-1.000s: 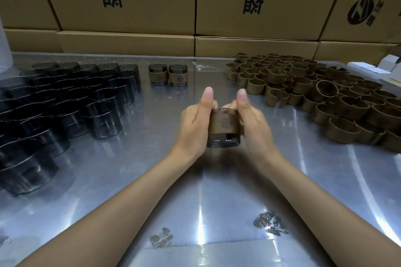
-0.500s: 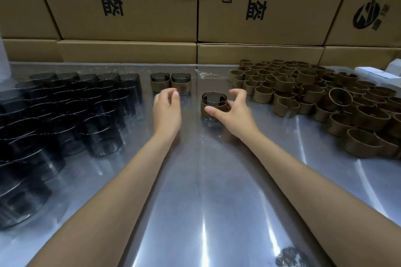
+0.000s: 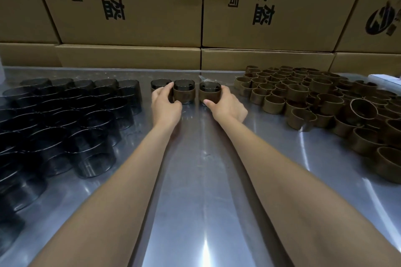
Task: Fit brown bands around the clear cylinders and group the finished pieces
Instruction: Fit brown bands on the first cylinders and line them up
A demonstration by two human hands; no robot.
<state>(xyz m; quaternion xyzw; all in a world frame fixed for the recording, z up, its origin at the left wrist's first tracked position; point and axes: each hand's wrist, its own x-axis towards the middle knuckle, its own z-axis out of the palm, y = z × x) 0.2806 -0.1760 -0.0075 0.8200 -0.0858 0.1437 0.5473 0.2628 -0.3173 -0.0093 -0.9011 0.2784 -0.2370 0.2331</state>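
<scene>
- Bare clear cylinders (image 3: 65,123) stand packed together along the left edge of the steel tabletop (image 3: 201,180), reaching toward its far edge.
- The left hand (image 3: 166,105) lies near the far edge, fingers curled between the leftmost banded cylinder (image 3: 158,85) and the middle banded cylinder (image 3: 184,91); thumb and fingers pinch the middle one's brown sleeve.
- The right banded cylinder (image 3: 209,91) stands upright just right of the middle one, a narrow gap between them.
- The right hand (image 3: 226,105) grips that right cylinder, thumb at its near side and fingers wrapped round its right side.
- Loose brown bands (image 3: 314,102) lie heaped toward the right edge and far right corner.
- Cardboard boxes (image 3: 195,6) are stacked behind the far edge.
</scene>
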